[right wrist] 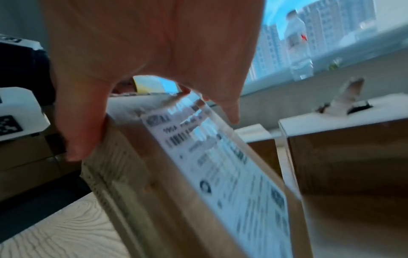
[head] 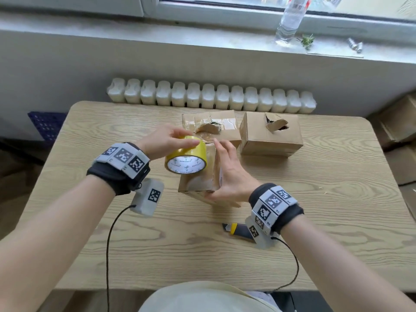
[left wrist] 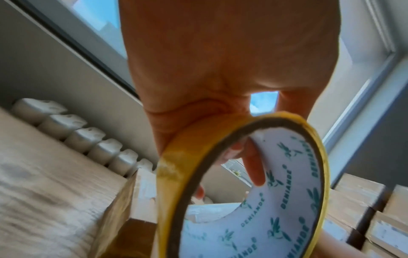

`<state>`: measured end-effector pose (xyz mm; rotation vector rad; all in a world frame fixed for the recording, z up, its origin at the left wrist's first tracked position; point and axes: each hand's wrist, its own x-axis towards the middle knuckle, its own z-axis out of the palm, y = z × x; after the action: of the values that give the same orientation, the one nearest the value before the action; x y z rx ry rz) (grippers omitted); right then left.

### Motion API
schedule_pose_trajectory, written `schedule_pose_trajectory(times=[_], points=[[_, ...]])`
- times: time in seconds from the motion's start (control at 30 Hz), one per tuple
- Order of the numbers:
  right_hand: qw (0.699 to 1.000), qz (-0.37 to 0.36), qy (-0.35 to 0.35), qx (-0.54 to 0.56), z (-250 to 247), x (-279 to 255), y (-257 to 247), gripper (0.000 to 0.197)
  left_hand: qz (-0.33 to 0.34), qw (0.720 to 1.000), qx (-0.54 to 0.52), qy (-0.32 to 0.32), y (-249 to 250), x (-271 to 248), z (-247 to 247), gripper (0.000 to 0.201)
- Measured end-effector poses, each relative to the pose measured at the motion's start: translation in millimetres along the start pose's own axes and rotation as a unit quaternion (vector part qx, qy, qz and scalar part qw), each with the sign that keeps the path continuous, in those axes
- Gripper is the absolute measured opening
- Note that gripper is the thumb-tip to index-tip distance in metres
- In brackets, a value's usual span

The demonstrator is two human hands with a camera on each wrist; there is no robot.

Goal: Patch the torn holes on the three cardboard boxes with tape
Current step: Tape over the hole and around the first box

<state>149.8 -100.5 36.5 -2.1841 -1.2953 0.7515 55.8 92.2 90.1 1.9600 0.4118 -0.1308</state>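
My left hand (head: 177,140) grips a yellow tape roll (head: 186,159) from above and holds it over the near cardboard box (head: 195,182). In the left wrist view a finger passes through the roll's white printed core (left wrist: 298,183). My right hand (head: 227,172) holds that box by its right side, which carries a white label (right wrist: 220,174), with the thumb at the near corner. The box looks tilted up off the table. Behind it lies a second box (head: 227,129) with a torn hole and clear tape on top. To the right stands a third box (head: 270,136) with an open torn hole.
A yellow and black utility knife (head: 236,230) lies on the wooden table (head: 315,210) near my right wrist. A white radiator (head: 211,97) runs behind the table. A water bottle (head: 290,19) stands on the windowsill. More cardboard boxes (head: 396,131) are stacked at the right.
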Motion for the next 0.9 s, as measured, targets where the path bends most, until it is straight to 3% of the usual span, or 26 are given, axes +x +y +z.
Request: schedule_pose_trajectory(times=[0.13, 0.37, 0.53, 0.6, 0.67, 0.9], points=[[0.989, -0.020, -0.034, -0.141, -13.8, 0.1, -8.1, 0.143, 0.013, 0.998, 0.055, -0.011, 18.0, 5.8, 9.5, 0.030], [0.989, 0.028, -0.045, -0.134, -27.1, -5.1, -2.3, 0.139, 0.020, 0.999, 0.029, -0.030, 28.3, 11.0, 21.4, 0.026], [0.995, 0.032, -0.046, -0.085, -38.7, -15.8, 21.5, 0.133, 0.020, 0.998, -0.027, -0.060, 22.1, 11.0, 24.1, 0.076], [0.997, 0.037, -0.042, -0.061, -43.2, -22.6, 35.2, 0.132, 0.029, 0.999, 0.014, -0.037, 18.9, 12.9, 21.5, 0.066], [0.997, 0.047, -0.043, -0.033, -48.5, -29.4, 48.6, 0.130, 0.021, 0.997, 0.071, -0.003, 16.5, 11.7, 15.1, 0.033], [0.998, 0.045, -0.048, -0.019, -56.6, -37.1, 66.4, 0.128, -0.029, 0.971, 0.234, 0.025, -3.8, 22.0, 27.2, 0.055]])
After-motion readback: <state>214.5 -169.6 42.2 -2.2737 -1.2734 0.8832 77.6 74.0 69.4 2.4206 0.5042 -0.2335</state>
